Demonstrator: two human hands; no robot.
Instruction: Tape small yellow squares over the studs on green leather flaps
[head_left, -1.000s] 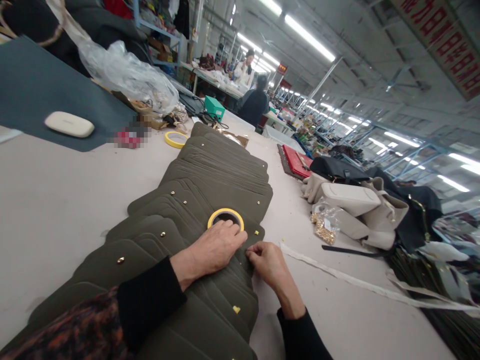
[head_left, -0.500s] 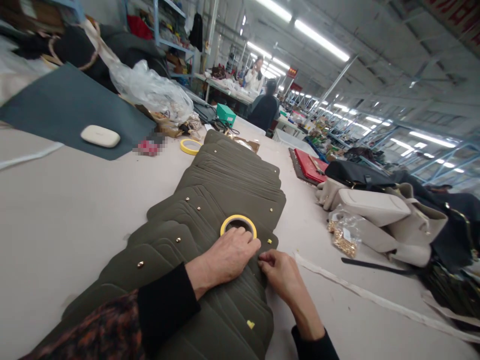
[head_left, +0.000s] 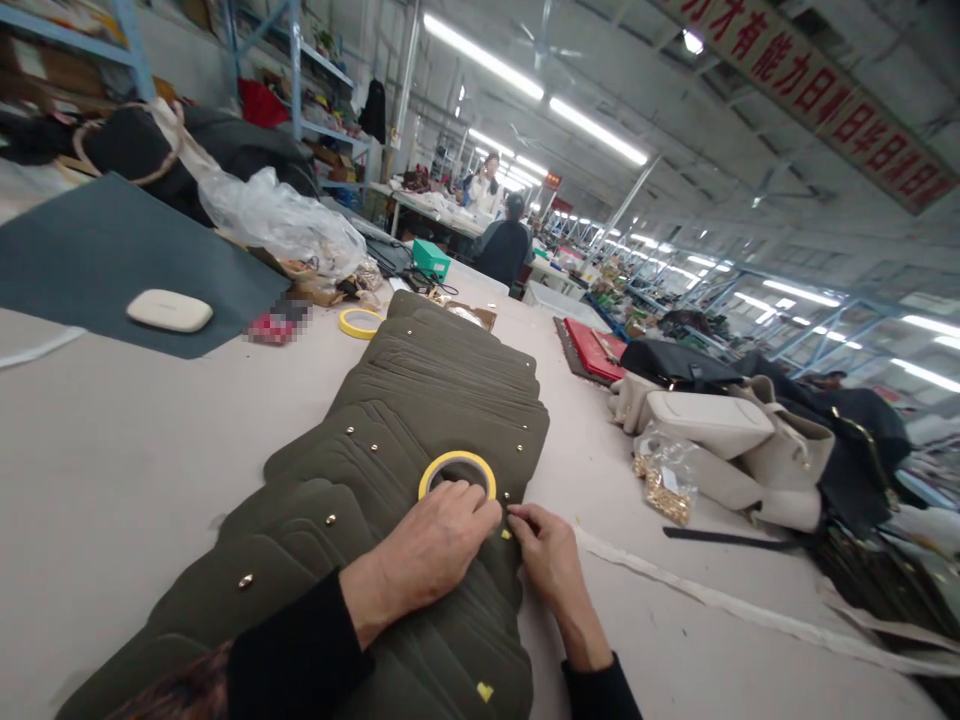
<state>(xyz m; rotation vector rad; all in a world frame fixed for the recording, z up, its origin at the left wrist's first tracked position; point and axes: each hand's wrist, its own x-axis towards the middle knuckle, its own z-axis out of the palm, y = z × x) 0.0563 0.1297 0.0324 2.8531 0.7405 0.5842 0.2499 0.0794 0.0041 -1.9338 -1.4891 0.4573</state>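
Note:
Dark olive panels (head_left: 420, 400) lie overlapped in a long fanned stack, with small gold studs (head_left: 330, 519) on them. My left hand (head_left: 424, 550) is closed on a roll of yellow tape (head_left: 456, 457), which rests over the stack. At the right edge of the panels, my right hand (head_left: 551, 560) has thumb and forefinger pinched together; whatever is between them is too small to make out. A yellow tape scrap (head_left: 506, 534) sits just beside those fingertips, with a gold stud above it. Another yellow scrap (head_left: 485, 691) lies on the panels nearer me.
A second tape roll (head_left: 360, 323) lies beyond the stack on the left. A white case (head_left: 169, 311) rests on a dark sheet (head_left: 82, 260). To the right are beige bags (head_left: 712, 420), a bag of gold hardware (head_left: 666, 490) and a pale strip (head_left: 675, 575). Two people are farther back.
My view has swung right and up. A gold stud now shows near my right fingertips, and the yellow scrap there sits lower, below it. Both hands stay close together.

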